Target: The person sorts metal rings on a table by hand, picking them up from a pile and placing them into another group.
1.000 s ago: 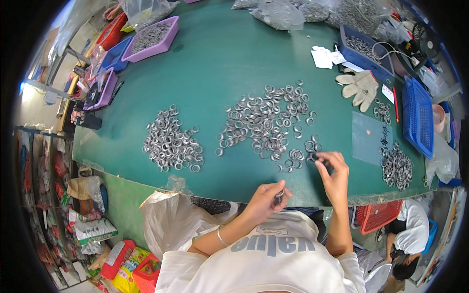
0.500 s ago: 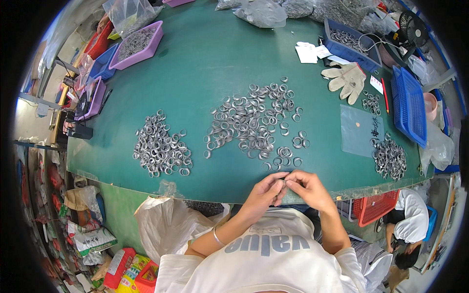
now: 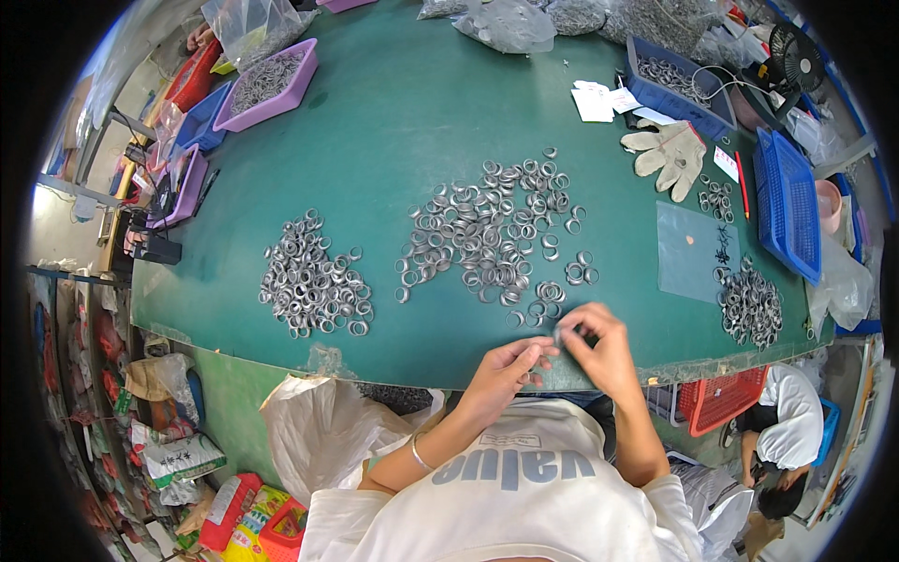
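Note:
My right hand (image 3: 602, 352), slightly blurred, pinches a grey metal ring (image 3: 558, 334) between thumb and fingertips near the table's front edge. Close on its left is my left hand (image 3: 506, 373), thumb against curled fingers; what it holds, if anything, is hidden. Just beyond the hands, a few loose rings lie at the near side of a wide, spread-out pile of metal rings (image 3: 482, 225). A denser heap of rings (image 3: 314, 281) sits to the left. At the far right is another heap of rings (image 3: 749, 304), beside a clear plastic bag (image 3: 686, 258).
On the green table (image 3: 384, 112) lie a work glove (image 3: 670, 155), a red pencil (image 3: 742, 183) and white paper slips (image 3: 592, 101). Blue baskets (image 3: 787, 201) line the right edge; a pink tray (image 3: 304, 80) of rings stands far left. Another person (image 3: 791, 417) crouches at right.
My right hand has moved up and away from my left hand with the ring in its fingertips. The left hand stays in nearly the same place. The ring piles look unchanged.

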A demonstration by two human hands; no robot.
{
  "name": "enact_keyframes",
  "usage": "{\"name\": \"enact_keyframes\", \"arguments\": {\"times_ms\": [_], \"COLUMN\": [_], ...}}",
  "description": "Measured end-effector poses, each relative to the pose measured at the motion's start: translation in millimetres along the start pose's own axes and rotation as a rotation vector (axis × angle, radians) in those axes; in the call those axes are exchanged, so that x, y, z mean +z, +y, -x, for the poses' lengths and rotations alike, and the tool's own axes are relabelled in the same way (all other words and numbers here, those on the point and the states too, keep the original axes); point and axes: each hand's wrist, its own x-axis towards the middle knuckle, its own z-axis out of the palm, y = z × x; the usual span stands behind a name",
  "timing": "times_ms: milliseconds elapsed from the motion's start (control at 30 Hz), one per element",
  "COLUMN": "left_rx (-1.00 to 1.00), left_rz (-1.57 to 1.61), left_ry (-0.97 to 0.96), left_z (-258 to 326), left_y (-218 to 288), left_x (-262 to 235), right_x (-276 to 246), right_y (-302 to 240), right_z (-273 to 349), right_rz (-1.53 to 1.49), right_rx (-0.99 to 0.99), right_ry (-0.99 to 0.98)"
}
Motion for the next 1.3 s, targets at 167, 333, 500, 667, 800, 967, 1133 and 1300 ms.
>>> {"name": "enact_keyframes", "arguments": {"times_ms": [167, 333, 500, 667, 800, 967, 1133, 1300], "left_rx": [-0.148, -0.230, 0.018, 0.039, -0.040, -0.097, -0.062, 0.048], "left_rz": [0.164, 0.151, 0.129, -0.050, -0.011, 0.138, 0.046, 0.035], "left_ry": [-0.194, -0.155, -0.044, -0.007, -0.099, -0.173, -0.077, -0.030], "left_z": [1, 2, 3, -1, -1, 2, 3, 4], "left_y": [4, 6, 3, -3, 4, 4, 5, 1], "left_x": [-12, -17, -6, -2, 1, -14, -5, -7], "right_x": [6, 15, 11, 19, 2, -6, 19, 12], "right_y": [-10, 3, 12, -4, -25, -21, 2, 0], "right_z": [-9, -34, -24, 12, 5, -26, -48, -22], "right_rz": [0.024, 0.452, 0.088, -0.336, -0.191, 0.155, 0.625, -0.074], "right_rx": [-0.096, -0.323, -0.148, 0.291, 0.030, -0.140, -0.419, -0.094], "right_ry": [0.030, 0.175, 0.160, -0.080, -0.224, -0.027, 0.113, 0.024]}}
